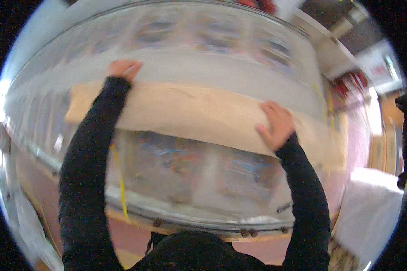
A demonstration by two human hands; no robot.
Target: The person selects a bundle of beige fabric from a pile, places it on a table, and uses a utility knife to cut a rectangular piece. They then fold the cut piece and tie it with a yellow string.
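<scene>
A long tan sheet (190, 108), like paper or thin board, lies across a wide table (208, 158) with a pale, glassy surface. My right hand (277, 124) rests on the sheet toward its right part, fingers spread and thumb apart. At the far edge of the sheet, on its left part, is my left hand (123, 69); motion smears its fingers, and whether they grip anything is unclear. Blurred coloured panels (167, 162) show through the table's surface in front of the sheet, with more panels (217, 34) beyond it.
A yellow strip (122, 189) runs down to the table's near edge. Dark round knobs (248, 233) line that edge. White covered material (371, 212) stands at the right, near brown boxes (384, 149). Red things (350, 83) lie at the far right.
</scene>
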